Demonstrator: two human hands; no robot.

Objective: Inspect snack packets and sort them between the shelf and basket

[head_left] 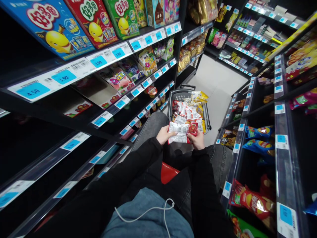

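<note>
Between both hands is a white and red snack packet, its printed side turned up toward me. My left hand pinches its left edge, thumb on top. At its right end my right hand grips it, with the thumb over the red part. Just beyond the packet stands a dark grey shopping basket, heaped with several white, red and yellow packets. The held packet overlaps the near side of the basket in view, and I cannot tell whether they touch.
A shelf unit on the left holds boxed snacks above blue price labels. On the right, shelves carry chip bags and a red bag. Part of a red seat shows between my legs. Pale floor runs along the aisle.
</note>
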